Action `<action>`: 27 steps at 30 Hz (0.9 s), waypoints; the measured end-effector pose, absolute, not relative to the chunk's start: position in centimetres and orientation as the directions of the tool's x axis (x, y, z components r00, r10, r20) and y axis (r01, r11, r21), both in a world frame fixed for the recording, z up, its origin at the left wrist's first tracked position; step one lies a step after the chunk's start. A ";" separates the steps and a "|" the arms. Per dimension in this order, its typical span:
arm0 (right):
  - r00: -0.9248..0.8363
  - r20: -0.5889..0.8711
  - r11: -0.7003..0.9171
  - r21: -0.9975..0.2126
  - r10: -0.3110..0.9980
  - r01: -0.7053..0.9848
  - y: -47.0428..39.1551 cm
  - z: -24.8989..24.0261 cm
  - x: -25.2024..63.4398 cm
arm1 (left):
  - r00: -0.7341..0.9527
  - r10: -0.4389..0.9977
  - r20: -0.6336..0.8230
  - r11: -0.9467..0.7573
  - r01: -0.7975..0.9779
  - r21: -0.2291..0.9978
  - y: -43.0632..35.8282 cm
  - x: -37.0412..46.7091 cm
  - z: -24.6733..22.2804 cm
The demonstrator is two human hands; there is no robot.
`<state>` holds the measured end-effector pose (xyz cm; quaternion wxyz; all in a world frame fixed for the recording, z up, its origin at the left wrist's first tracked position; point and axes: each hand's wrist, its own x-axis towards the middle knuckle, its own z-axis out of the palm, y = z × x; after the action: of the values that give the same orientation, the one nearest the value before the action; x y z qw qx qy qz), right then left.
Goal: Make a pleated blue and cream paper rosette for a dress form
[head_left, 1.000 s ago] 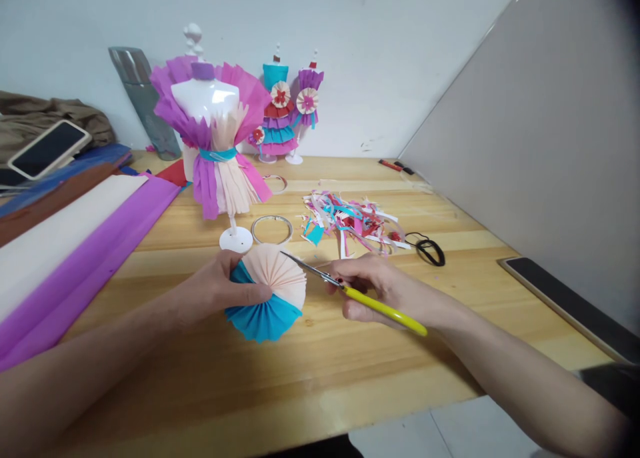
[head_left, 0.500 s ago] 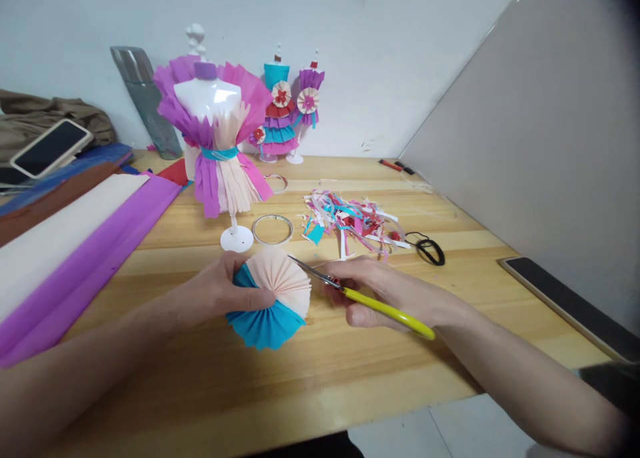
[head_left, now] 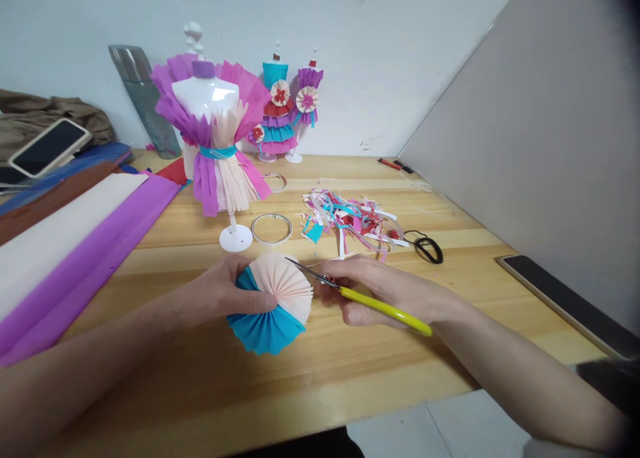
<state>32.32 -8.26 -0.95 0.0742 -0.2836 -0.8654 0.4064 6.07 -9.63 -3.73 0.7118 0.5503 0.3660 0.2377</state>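
Note:
My left hand [head_left: 237, 291] pinches a round pleated paper rosette [head_left: 280, 275], its thumb on the middle. One part of the rosette is cream, the other blue. In my right hand [head_left: 367, 285] is a pair of yellow-handled scissors [head_left: 383, 309], blades pointing left across the rosette's upper right edge. Small red bits show by the base of the blades; I cannot make out what they are. Behind my left hand stands a white mini mannequin [head_left: 207, 98] dressed in purple, pink and cream crepe paper with a blue waistband.
A heap of paper scraps [head_left: 350, 218] lies beyond my right hand, beside a black hair tie [head_left: 429, 249]. Crepe paper sheets [head_left: 100, 245] cover the left side. Tape rings [head_left: 271, 228], two small dressed mannequins [head_left: 277, 105], a bottle [head_left: 145, 101] and phones [head_left: 565, 301] are around.
The rosette has shifted slightly down, and its cream part now lies a little further under the scissor blades. My right hand has barely moved.

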 end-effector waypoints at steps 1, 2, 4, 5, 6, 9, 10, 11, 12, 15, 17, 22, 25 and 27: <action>-0.831 -0.111 0.498 -0.755 0.545 0.427 -8.2 -1.0 32.3 | 0.625 0.731 -0.273 0.289 0.078 0.954 -9.6 6.1 -3.8; -0.835 -0.122 0.484 -0.766 0.537 0.423 -8.1 -1.0 32.3 | 0.630 0.722 -0.286 0.300 0.087 0.950 -9.6 6.1 -3.9; -0.843 -0.129 0.470 -0.782 0.523 0.411 -8.0 -1.1 32.2 | 0.641 0.707 -0.298 0.317 0.089 0.944 -9.6 6.0 -4.0; -0.845 -0.128 0.469 -0.784 0.519 0.407 -8.0 -1.2 32.2 | 0.644 0.703 -0.302 0.321 0.091 0.943 -9.6 6.1 -4.0; -0.847 -0.126 0.470 -0.785 0.516 0.403 -8.0 -1.2 32.1 | 0.647 0.699 -0.305 0.323 0.096 0.942 -9.6 6.1 -3.9; -0.862 -0.099 0.474 -0.801 0.497 0.366 -7.9 -1.3 32.0 | 0.649 0.692 -0.316 0.322 0.114 0.940 -9.7 6.2 -3.7; -0.866 -0.087 0.473 -0.809 0.492 0.350 -7.9 -1.4 32.0 | 0.647 0.692 -0.321 0.321 0.123 0.939 -9.7 6.2 -3.6; -0.867 -0.079 0.466 -0.817 0.492 0.339 -7.9 -1.4 32.0 | 0.645 0.692 -0.325 0.320 0.130 0.938 -9.7 6.2 -3.6; -0.866 -0.078 0.456 -0.825 0.493 0.334 -7.9 -1.5 32.0 | 0.642 0.692 -0.330 0.319 0.139 0.938 -9.7 6.2 -3.5; -0.861 -0.088 0.429 -0.839 0.500 0.335 -7.9 -1.7 32.0 | 0.633 0.697 -0.337 0.311 0.157 0.937 -9.8 6.3 -3.5; -0.865 -0.080 0.425 -0.846 0.496 0.322 -7.8 -1.9 32.1 | 0.635 0.694 -0.339 0.305 0.168 0.938 -9.7 6.2 -3.5; -0.841 -0.087 0.403 -0.849 0.534 0.343 -7.6 -2.4 32.4 | 0.636 0.691 -0.344 0.306 0.174 0.936 -9.7 6.1 -3.5; -0.845 -0.090 0.396 -0.854 0.527 0.338 -7.6 -2.7 32.5 | 0.644 0.689 -0.334 0.303 0.163 0.939 -9.6 6.2 -3.4; -0.845 -0.090 0.394 -0.855 0.527 0.337 -7.6 -2.7 32.5 | 0.653 0.682 -0.329 0.300 0.161 0.940 -9.6 6.3 -3.3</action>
<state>32.55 -7.58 -2.67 0.0981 -0.2604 -0.8292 0.4847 6.26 -9.60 -3.35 0.7139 0.5627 0.3746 0.1826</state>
